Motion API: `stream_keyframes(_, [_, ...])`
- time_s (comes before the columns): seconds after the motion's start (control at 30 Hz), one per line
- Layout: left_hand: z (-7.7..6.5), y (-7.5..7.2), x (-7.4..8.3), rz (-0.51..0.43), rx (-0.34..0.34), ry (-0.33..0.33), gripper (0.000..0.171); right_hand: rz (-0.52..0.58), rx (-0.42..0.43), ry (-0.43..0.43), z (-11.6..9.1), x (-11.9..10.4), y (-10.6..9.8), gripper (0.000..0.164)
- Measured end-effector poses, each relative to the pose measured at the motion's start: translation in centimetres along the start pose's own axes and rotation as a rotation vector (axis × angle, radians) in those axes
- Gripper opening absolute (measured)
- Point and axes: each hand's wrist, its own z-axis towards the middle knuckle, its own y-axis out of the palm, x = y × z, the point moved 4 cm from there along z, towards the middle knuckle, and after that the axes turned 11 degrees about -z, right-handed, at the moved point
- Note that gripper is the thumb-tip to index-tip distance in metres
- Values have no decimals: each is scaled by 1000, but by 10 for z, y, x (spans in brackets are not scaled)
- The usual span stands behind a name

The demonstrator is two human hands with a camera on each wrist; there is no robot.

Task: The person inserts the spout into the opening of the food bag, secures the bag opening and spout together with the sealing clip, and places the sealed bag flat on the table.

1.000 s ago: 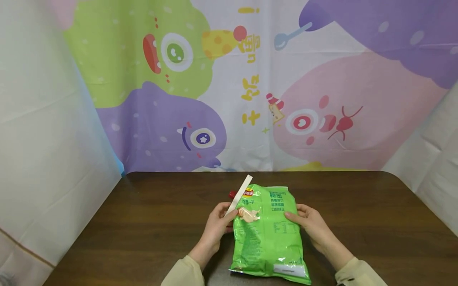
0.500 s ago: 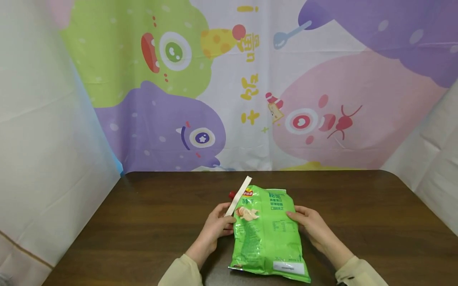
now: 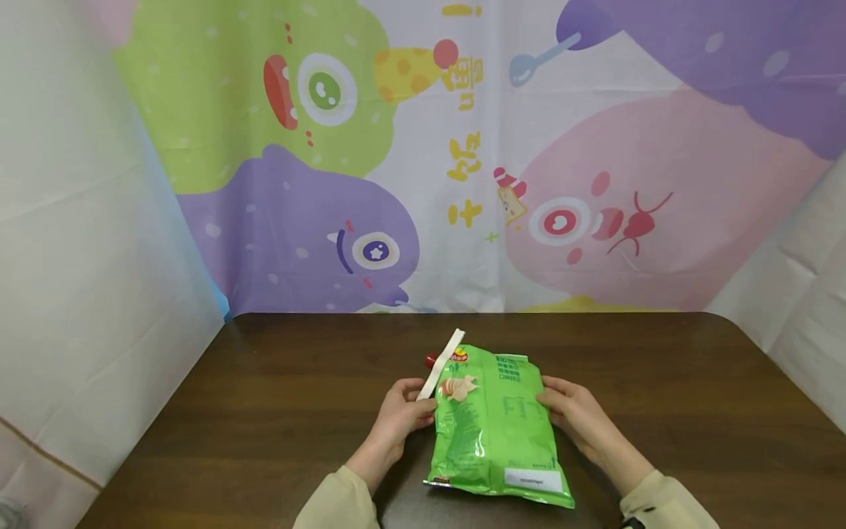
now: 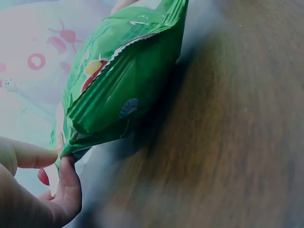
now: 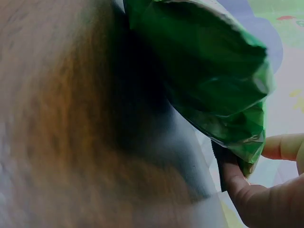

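A green potato chip bag [image 3: 492,441] is held between both hands over the table, its printed side facing up. My left hand [image 3: 396,415] pinches the bag's left edge between thumb and fingers. A white strip [image 3: 441,365] slants up from that hand along the bag's far left side, with a small red piece [image 3: 431,360] beside it. On the opposite edge, my right hand [image 3: 578,411] pinches the bag with its thumb on top. Up close in the right wrist view, a dark strip [image 5: 218,166] shows by the fingers, below the bag's crumpled corner.
The dark brown wooden table [image 3: 264,411] spreads around the hands. Behind it hangs a curtain [image 3: 463,279] printed with cartoon monsters, and white cloth [image 3: 86,257] closes in the left side; more white cloth hangs at the right.
The bag's near end has shifted slightly away from me. My right thumb has slid outward toward the bag's right edge. Left hand and white strip have barely moved.
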Motion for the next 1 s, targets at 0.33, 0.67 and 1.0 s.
stream_keyframes(0.33, [-1, 4, 0, 113, 10, 65, 65, 62, -45, 9, 2, 1, -1, 66])
stream_keyframes(0.67, [0, 2, 1, 200, 35, 111, 71, 54, -74, 7, 3, 5, -4, 67])
stream_keyframes(1.0, [1, 2, 2, 316, -52, 171, 53, -2, -24, 20, 7, 15, -4, 58])
